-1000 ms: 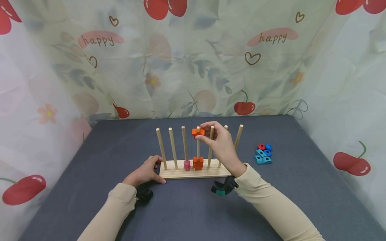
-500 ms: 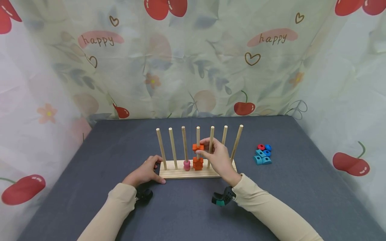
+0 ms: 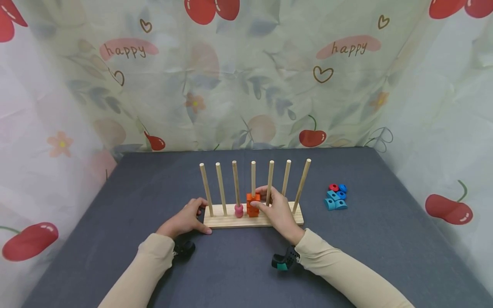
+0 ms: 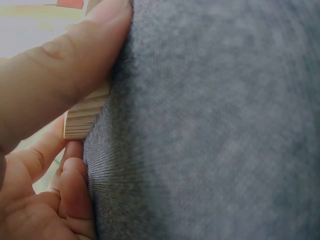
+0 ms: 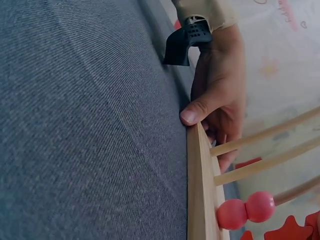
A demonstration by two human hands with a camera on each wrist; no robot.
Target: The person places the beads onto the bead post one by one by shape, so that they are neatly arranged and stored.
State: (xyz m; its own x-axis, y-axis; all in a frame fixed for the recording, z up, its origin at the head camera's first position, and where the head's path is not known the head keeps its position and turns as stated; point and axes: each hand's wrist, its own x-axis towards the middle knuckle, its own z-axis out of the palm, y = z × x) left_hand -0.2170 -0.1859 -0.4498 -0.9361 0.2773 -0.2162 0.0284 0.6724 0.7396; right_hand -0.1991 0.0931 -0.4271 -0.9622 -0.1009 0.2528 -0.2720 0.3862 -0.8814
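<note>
A wooden peg rack [image 3: 221, 221] with a row of upright pegs stands on the dark cloth. My left hand [image 3: 187, 218] grips its left end, thumb at the front edge and fingers behind; the left wrist view shows the board's end grain [image 4: 82, 122] between thumb and fingers. On the middle peg, my right hand [image 3: 278, 211] pinches an orange star-shaped bead [image 3: 253, 197] from the right, low on the peg and right at the orange beads [image 3: 252, 212] below it. One peg to the left holds pink round beads [image 5: 246, 212], stacked in the right wrist view.
To the right of the rack lies a small group of loose beads: light-blue curved blocks [image 3: 329, 204], dark-blue round ones [image 3: 342, 188] and a red one [image 3: 333, 187]. A patterned curtain [image 3: 246, 85] hangs behind the table [image 3: 246, 273] and along both sides.
My right hand has slid the orange star-shaped bead down the middle peg, from near its top to the orange beads at the bottom. My left hand stays on the rack's end.
</note>
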